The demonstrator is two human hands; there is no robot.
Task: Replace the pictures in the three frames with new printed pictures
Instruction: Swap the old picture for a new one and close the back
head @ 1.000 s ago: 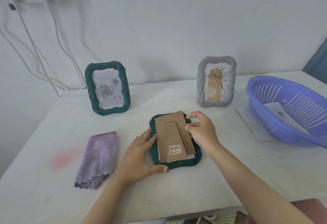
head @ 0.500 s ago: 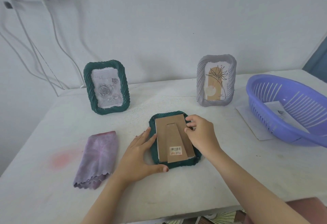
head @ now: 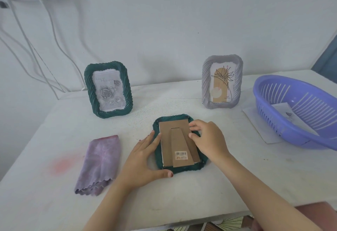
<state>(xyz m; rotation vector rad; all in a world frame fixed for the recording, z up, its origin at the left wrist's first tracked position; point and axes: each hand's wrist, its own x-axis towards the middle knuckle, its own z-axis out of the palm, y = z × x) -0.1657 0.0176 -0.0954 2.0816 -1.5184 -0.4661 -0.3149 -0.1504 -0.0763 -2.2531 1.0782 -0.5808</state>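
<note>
One frame face-down, L hand at edge, R hand pinching backing

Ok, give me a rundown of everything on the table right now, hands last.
table: one, white, fills the foreground
standing green frame: one, dark green, back left, rose picture inside
standing grey frame: one, grey, back right, flower drawing inside
face-down frame: one, dark green, centre, between the hands
cardboard backing: one, brown, lying in the face-down frame; barcode sticker on its stand flap
cloth: one, purple, folded, front left
basket: one, purple-blue, far right
sheet in basket: one, white
sheet on table: one, white, at the basket's left side
left hand: straight fingers along the face-down frame's left edge
right hand: curled fingertips on the backing's right edge
</note>
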